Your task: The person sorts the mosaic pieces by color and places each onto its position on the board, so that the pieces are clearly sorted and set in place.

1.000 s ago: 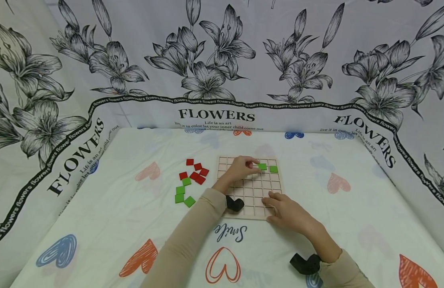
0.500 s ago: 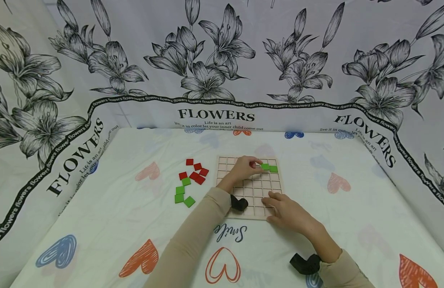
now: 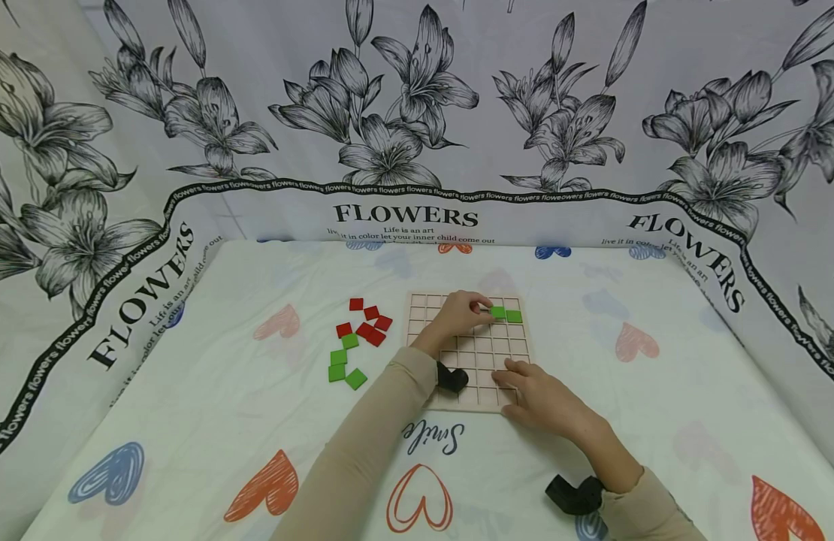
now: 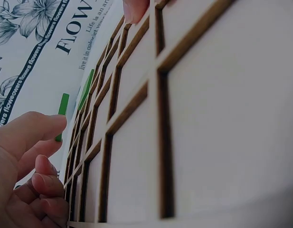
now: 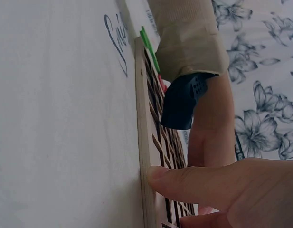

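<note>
A wooden grid board (image 3: 481,359) lies flat on the cloth, its raised lines marking out square cells. My left hand (image 3: 457,315) reaches over its far half and pinches a green square tile (image 3: 498,312) by its left edge. In the left wrist view, thumb and forefinger hold that green tile (image 4: 64,103) edge-on, close to the grid. Just to its right, a second green tile (image 3: 514,316) sits in a far-right cell. My right hand (image 3: 548,400) rests on the board's near right corner; its thumb (image 5: 174,180) presses the board's rim, the fingers loosely extended.
Several loose red tiles (image 3: 365,330) lie left of the board. Nearer to me are several green tiles (image 3: 337,372), some touching. A heart-printed cloth (image 3: 187,421) covers the table, and a flower-printed curtain (image 3: 248,45) stands behind it. Black cameras (image 3: 575,495) sit on both wrists.
My left hand has moved slightly right with its green tile, closing the gap to the other green tile. Since half a second ago it has hardly shifted. My right hand stays put.
</note>
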A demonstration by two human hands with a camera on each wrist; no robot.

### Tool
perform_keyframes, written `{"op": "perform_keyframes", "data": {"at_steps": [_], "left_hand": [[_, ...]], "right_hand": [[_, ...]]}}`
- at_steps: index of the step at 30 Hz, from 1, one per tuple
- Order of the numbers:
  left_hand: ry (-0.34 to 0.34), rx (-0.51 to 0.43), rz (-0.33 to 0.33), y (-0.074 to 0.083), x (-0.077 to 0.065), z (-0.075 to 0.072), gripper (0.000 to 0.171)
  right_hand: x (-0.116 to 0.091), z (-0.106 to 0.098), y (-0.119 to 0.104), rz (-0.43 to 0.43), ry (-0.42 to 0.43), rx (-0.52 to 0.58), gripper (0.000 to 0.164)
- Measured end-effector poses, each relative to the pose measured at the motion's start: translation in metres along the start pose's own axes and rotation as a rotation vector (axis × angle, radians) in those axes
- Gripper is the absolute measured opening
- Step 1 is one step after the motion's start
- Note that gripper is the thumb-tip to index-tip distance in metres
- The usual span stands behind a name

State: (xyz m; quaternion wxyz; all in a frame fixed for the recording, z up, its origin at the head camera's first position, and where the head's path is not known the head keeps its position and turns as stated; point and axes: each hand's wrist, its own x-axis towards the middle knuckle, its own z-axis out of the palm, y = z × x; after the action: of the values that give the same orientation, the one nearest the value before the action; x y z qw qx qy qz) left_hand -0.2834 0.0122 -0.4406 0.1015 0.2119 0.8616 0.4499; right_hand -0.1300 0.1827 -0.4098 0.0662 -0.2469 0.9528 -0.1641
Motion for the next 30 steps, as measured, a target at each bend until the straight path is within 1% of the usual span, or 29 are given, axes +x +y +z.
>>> {"op": "perform_keyframes", "data": {"at_steps": [1, 5, 7, 8, 14, 22, 30], "left_hand": [[0.002, 0.007, 0.019, -0.003, 0.001, 0.001, 0.026], [-0.007, 0.035, 0.009, -0.006, 0.005, 0.002, 0.025], [-0.004, 0.052, 0.003, -0.005, 0.006, 0.003, 0.025], [-0.007, 0.057, -0.022, -0.002, 0.005, 0.002, 0.025], [0.015, 0.128, -0.051, 0.007, 0.002, 0.004, 0.025], [0.034, 0.147, -0.078, 0.007, 0.002, 0.007, 0.026], [0.042, 0.165, -0.090, 0.009, 0.001, 0.008, 0.027]], "right_hand": [[0.000, 0.000, 0.000, 0.000, 0.000, -0.001, 0.048], [0.000, 0.000, 0.000, 0.000, 0.001, -0.003, 0.048], [0.000, 0.001, 0.001, 0.001, 0.003, -0.003, 0.048], [0.000, 0.001, 0.001, 0.001, 0.003, -0.002, 0.048], [0.000, 0.002, 0.002, -0.002, 0.006, -0.001, 0.048], [0.000, 0.002, 0.001, -0.002, 0.003, 0.001, 0.048], [0.000, 0.002, 0.001, -0.003, 0.005, 0.004, 0.048]]}}
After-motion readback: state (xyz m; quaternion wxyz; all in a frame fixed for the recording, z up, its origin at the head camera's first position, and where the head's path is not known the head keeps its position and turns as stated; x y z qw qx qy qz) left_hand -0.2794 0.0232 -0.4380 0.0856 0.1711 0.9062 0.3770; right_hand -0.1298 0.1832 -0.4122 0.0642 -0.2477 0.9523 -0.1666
